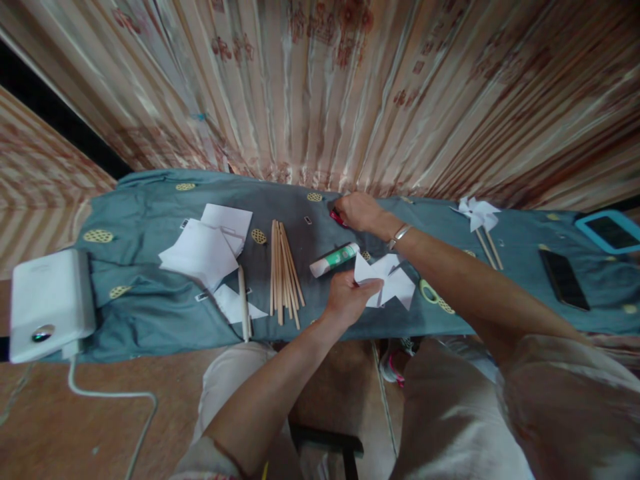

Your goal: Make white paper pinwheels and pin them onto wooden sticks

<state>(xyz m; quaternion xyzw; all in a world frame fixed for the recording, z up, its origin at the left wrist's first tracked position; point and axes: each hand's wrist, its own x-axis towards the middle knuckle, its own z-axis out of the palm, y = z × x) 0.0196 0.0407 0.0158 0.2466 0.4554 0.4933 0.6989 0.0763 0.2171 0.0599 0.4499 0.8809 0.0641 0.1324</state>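
White paper pinwheel [404, 287] in L hand [347, 298]; small red item [338, 218] at R hand [363, 212]

1. L hand: thumb and fingers closed on the L edge of the pinwheel, just above the cloth [150, 200], near the front edge. Rec.: light pinch close to the ctr., so folds stay seated w/o creasing the blades.
2. R hand: fingers curled round the red item at the rear of the cloth, beyond the glue stick [335, 260]. Item type n/a: mostly hidden, poss. a small tool. Rec.: grip it firmly and check its orientation before it comes near the paper.

Surroundings, L to R:
- White box [50, 300] w/ cable, far L.
- Stacked sheets [205, 253], overlapping; paper offcut [233, 303] in front, white pen [243, 300] lying across it.
- Wooden sticks [283, 273], loosely bunched, approx. parallel.
- Glue stick, lying between the sticks and the pinwheel, just beside L hand. Main obstruction: it could roll if bumped, so lift R hand over it.
- Scissors [427, 291], partly under R forearm; mind the sleeve and wrist.
- Pinwheels on sticks [483, 215], R side, well apart from the work.
- Black phone [565, 280] and blue-framed device [615, 232], far R; no obstruction.
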